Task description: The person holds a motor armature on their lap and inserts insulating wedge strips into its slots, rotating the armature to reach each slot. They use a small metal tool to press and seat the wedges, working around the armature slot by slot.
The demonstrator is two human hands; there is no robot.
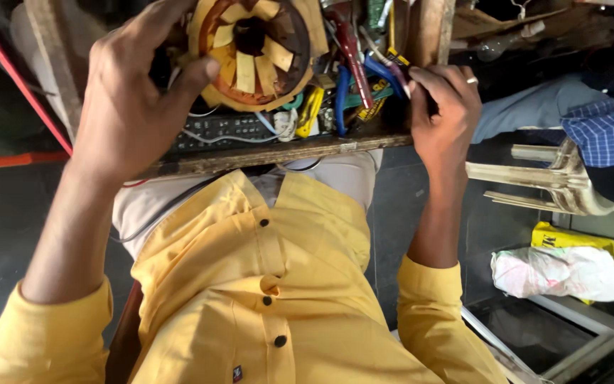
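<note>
The left hand [126,99] clasps the round motor stator [254,53] at the desk's [278,151] near edge, steadying it; the right hand [442,114] pinches closed on a small dark tool [399,75] beside the pliers [353,71], ready for use

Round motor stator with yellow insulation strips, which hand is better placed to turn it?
Left hand: it already grips the round motor stator's rim. The right hand is off among the tools.
</note>
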